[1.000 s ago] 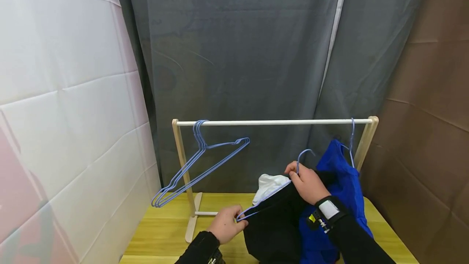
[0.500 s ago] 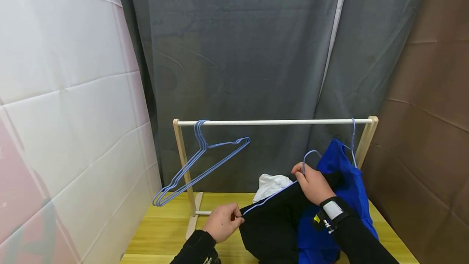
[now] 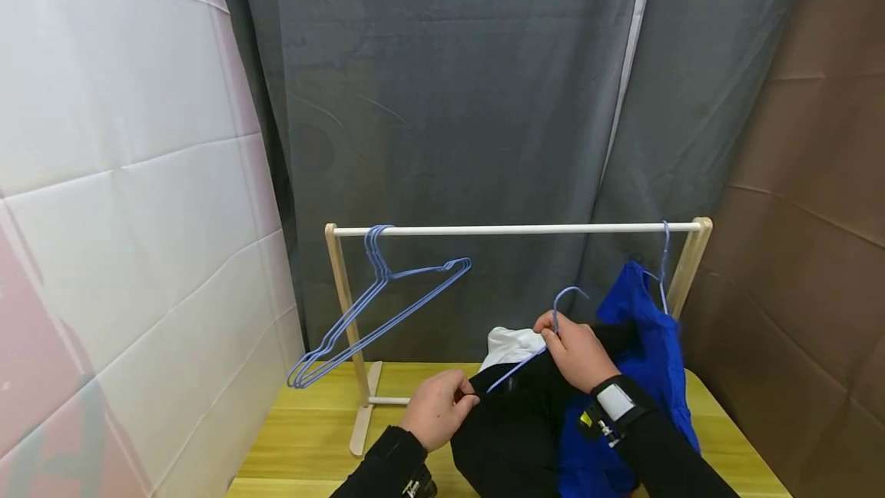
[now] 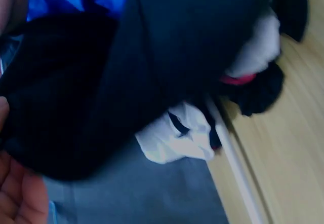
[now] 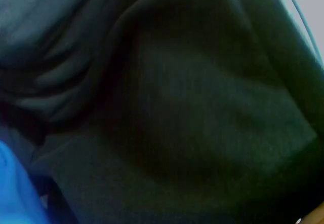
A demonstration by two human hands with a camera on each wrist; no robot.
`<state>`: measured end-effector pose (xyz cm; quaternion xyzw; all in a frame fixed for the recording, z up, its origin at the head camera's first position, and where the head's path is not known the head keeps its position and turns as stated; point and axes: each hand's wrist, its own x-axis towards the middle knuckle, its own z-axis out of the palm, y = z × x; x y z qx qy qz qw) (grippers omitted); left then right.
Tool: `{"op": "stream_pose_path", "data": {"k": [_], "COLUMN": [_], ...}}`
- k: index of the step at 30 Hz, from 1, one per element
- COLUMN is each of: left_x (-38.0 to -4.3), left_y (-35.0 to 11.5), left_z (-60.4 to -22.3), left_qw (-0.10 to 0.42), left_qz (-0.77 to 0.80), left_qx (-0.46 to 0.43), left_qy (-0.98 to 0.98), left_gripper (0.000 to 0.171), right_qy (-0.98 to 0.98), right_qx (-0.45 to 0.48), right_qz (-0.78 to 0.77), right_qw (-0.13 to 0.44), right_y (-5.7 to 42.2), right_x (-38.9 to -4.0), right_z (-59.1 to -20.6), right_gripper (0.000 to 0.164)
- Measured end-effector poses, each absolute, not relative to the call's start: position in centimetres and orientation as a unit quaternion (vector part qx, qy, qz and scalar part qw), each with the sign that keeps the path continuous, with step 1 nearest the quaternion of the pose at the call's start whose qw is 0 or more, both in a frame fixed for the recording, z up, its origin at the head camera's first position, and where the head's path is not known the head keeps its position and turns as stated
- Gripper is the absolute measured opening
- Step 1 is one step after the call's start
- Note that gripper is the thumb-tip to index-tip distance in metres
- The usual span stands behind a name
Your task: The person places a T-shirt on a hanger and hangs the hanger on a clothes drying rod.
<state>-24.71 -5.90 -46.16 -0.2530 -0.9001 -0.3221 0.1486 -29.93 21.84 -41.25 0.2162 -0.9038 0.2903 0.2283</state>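
In the head view my right hand (image 3: 577, 352) grips a blue wire hanger (image 3: 557, 304) just below its hook. My left hand (image 3: 440, 408) pinches the edge of a black garment (image 3: 515, 436) between thumb and fingers. The hanger's left arm slopes down to that edge, and its end is hidden under the cloth. Black fabric (image 4: 177, 36) spreads from the left fingers (image 4: 23, 193) in the left wrist view. Dark cloth (image 5: 202, 112) fills most of the right wrist view.
Several blue hangers (image 3: 380, 290) hang at the left of the rack's white rail (image 3: 512, 230). A blue garment (image 3: 636, 321) hangs on the right, close behind my right hand. White cloth (image 3: 508, 346) lies behind the black garment, above the wooden table (image 3: 311, 436).
My left hand has gone from the hanger's left end to the black garment's edge and moved slightly right. Black cloth now covers that end. My right hand shifted right, then back left.
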Motion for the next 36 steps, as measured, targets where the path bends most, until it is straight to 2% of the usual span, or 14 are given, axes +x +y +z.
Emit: {"op": "stream_pose_path", "data": {"k": [10, 15, 16, 18, 23, 31, 36], "left_x": [-24.6, -24.6, -24.6, -24.7, -24.7, -24.4, -24.1], "left_y": [-3.0, -2.6, -2.6, -2.7, -2.9, -2.2, -2.1], "left_z": [-44.4, -44.9, -45.1, -45.5, -46.4, -46.2, -46.1], "left_qw": [0.165, 0.138, 0.128, 0.107, 0.076, 0.099, 0.081], "left_qz": [-0.33, -0.37, -0.376, -0.381, -0.347, -0.335, -0.375], "left_qx": [-0.263, -0.242, -0.237, -0.226, -0.212, -0.253, -0.233], "left_qy": [-0.891, -0.886, -0.887, -0.89, -0.91, -0.902, -0.894], "left_gripper": [0.016, 0.053, 0.056, 0.053, 0.028, 0.033, 0.031], "right_qy": [-0.9, -0.898, -0.897, -0.894, -0.886, -0.872, -0.862], "right_qx": [0.255, 0.25, 0.249, 0.252, 0.259, 0.254, 0.269], "right_qz": [0.26, 0.265, 0.266, 0.271, 0.285, 0.337, 0.355], "right_qw": [0.242, 0.246, 0.248, 0.252, 0.26, 0.248, 0.242], "right_y": [19.5, 19.6, 19.6, 19.7, 19.6, 19.6, 20.8], "right_x": [-29.4, -29.2, -29.2, -29.1, -29.0, -28.9, -29.2], "right_z": [-40.8, -40.9, -40.9, -40.9, -40.6, -40.8, -41.6], "right_gripper": [0.012, 0.013, 0.013, 0.013, 0.013, 0.008, 0.021]}}
